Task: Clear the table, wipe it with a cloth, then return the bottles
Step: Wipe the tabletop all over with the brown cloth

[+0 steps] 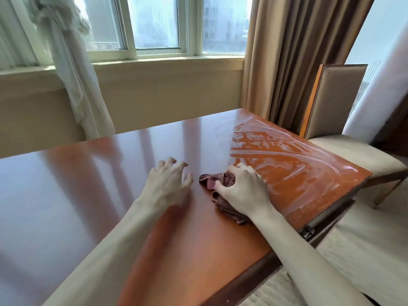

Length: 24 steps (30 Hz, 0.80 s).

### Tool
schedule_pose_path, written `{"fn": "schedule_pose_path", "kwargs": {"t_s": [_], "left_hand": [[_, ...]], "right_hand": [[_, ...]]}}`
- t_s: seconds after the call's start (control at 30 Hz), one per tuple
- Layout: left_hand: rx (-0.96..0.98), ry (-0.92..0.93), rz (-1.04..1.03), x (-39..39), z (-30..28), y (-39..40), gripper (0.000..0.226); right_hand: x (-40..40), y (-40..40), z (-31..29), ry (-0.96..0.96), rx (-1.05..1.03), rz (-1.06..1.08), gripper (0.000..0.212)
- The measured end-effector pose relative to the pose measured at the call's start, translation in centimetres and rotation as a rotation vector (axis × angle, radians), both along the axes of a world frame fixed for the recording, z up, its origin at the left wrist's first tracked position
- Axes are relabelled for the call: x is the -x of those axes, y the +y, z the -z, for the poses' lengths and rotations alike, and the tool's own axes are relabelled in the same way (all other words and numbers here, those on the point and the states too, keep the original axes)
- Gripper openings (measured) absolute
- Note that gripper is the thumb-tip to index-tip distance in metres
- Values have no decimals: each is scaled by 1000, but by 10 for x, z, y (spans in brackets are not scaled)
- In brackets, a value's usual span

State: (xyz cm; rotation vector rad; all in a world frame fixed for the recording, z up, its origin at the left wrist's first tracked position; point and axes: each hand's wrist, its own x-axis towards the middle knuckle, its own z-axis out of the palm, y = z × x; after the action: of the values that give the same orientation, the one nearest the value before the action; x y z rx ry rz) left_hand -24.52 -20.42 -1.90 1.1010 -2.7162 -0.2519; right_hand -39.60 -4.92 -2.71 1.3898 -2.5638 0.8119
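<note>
Tabletop (92, 177) cleared; cloth (223, 204) pressed under clenched right hand (245, 191), wet streaks beyond it; left hand (167, 184) spread, empty; bottles unseen.

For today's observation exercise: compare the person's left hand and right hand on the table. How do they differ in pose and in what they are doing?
The left hand is empty, fingers spread and arched on the bare table; the right hand is curled over a reddish cloth. The left hand lies on dry-looking, glossy wood; the right hand sits at the edge of the wet streaks. Both are bare and palm down.
</note>
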Motion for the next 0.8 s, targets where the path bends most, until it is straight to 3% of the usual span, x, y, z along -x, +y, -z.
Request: {"fn": "schedule_pose_path", "kwargs": {"t_s": [0.3,0.57,0.8], "left_hand": [[-15,-60,-115,75,23,-113,59],[6,-40,-163,84,39,-126,72],[-17,-49,-158,82,36,-122,71]], "right_hand": [[108,-179,5,-68,49,79,31],[219,-351,0,-93,35,128,31],[235,-363,-10,-101,-100,11,42]]}}
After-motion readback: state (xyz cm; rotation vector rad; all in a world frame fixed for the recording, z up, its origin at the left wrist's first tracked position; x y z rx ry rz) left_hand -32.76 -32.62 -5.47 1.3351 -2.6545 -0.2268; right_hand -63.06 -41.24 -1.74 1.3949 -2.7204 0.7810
